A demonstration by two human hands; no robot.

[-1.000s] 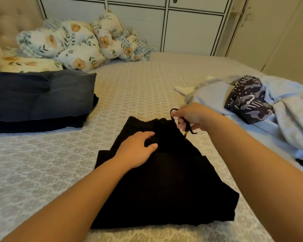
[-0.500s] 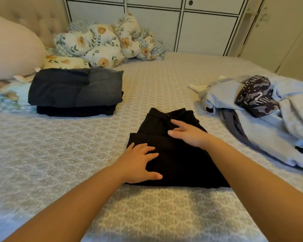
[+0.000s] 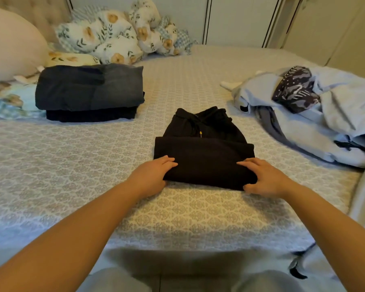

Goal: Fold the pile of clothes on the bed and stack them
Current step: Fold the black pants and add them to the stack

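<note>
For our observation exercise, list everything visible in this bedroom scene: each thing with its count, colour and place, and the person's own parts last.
black folded garment: one, black, bed centre, gripped at both near corners
folded stack: one, dark grey on black, bed left
unfolded pile: one, light blue with a dark patterned piece, bed right
floral bedding: one heap, white with flowers, by the headboard
plain pillow: one, cream, far left
bedspread: one, grey-white patterned
cupboard doors: white, behind the bed
left hand: grips near left corner
right hand: grips near right corner
</note>
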